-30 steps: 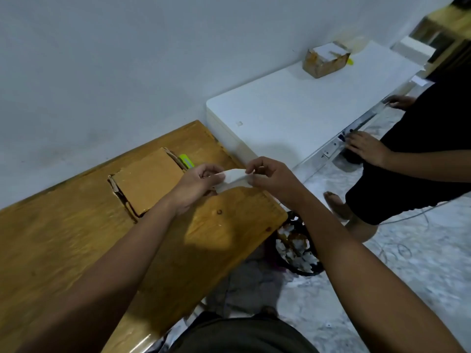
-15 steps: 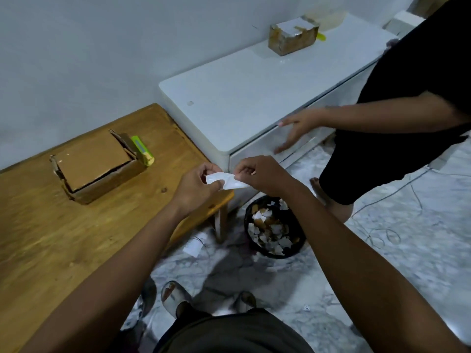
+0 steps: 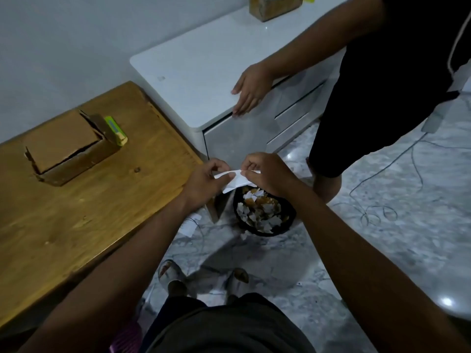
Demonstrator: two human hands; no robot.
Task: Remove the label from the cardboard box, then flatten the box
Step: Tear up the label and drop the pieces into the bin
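The wooden worktop fills the nine o'clock side of my view, and the cardboard box sits on it toward ten o'clock, well apart from my hands. It stands full height, plain brown on top with no label showing, its flaps ragged and lifting at the edges; a green cutter lies just beside its far end. On the floor at six o'clock from my hands is the black bin, heaped with white and brown scraps. Above it I hold the peeled label, a creased white slip, my left hand pinched on one end and my right hand pinched on the other. I judge the label step nearly finished: I am tearing or crumpling the slip over the bin. Next I should let it fall, turn back toward ten o'clock and press the box flat.
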